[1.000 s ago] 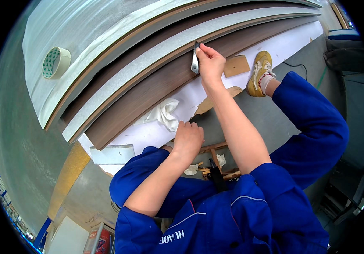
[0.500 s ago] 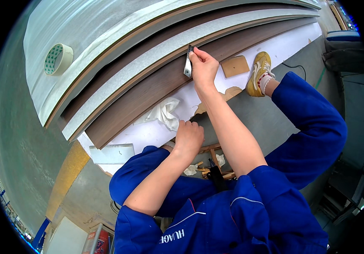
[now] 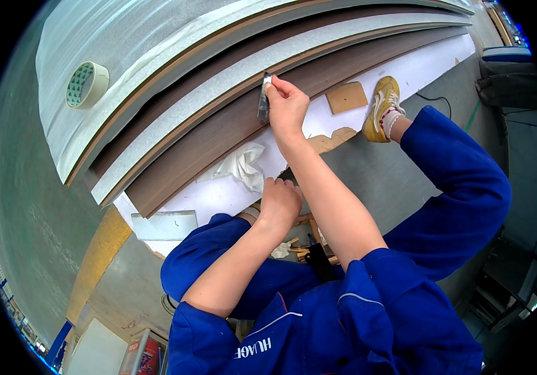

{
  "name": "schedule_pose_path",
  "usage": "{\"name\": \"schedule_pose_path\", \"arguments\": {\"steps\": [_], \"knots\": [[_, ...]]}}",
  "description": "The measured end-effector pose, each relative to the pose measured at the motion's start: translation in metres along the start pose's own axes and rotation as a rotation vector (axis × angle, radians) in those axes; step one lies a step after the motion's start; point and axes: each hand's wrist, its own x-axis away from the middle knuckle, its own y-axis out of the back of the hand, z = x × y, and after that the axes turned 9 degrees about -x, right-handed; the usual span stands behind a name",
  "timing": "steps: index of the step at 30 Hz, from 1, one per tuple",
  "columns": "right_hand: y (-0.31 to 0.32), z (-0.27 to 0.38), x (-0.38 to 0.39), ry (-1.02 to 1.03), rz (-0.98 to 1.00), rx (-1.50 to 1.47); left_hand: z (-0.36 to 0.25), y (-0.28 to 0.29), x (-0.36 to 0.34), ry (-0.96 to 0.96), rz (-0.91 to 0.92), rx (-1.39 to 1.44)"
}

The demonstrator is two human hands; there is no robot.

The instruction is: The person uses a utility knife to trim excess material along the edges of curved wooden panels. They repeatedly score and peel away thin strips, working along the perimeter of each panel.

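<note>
My right hand (image 3: 288, 107) pinches a small flat metal strip (image 3: 263, 103), dark and shiny, at the edge of a dark brown wood-grain board (image 3: 218, 125). The strip stands nearly upright in this view, against the seam between that board and the pale-faced board (image 3: 175, 100) beyond it. My left hand (image 3: 281, 203) is closed low in front of the boards, beside a crumpled white cloth (image 3: 242, 166). Something dark shows by its fingertips; what it holds, if anything, I cannot make out.
A roll of tape (image 3: 87, 85) rests on the film-wrapped top panel (image 3: 137, 44). Near my shoe (image 3: 383, 109) lies a brown rectangular block (image 3: 346, 98) on white sheeting. Torn cardboard (image 3: 331, 141) lies beside it. Wood scraps (image 3: 303, 250) sit between my legs.
My right hand has shifted left along the board with the metal strip, whose angle has turned. My left hand has stayed almost in place.
</note>
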Motion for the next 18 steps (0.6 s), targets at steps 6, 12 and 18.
{"name": "schedule_pose_path", "arguments": {"steps": [6, 12, 18], "knots": [[-0.002, -0.007, 0.008, -0.022, 0.035, 0.039, 0.001, 0.014, 0.0, -0.034, 0.11, 0.032], [0.016, -0.002, 0.006, 0.004, 0.097, 0.066, -0.003, 0.001, -0.003, -0.001, 0.066, 0.064], [0.08, 0.065, -0.015, 0.025, 0.453, 0.66, 0.023, 0.003, -0.017, 0.1, -0.082, 0.215]]}}
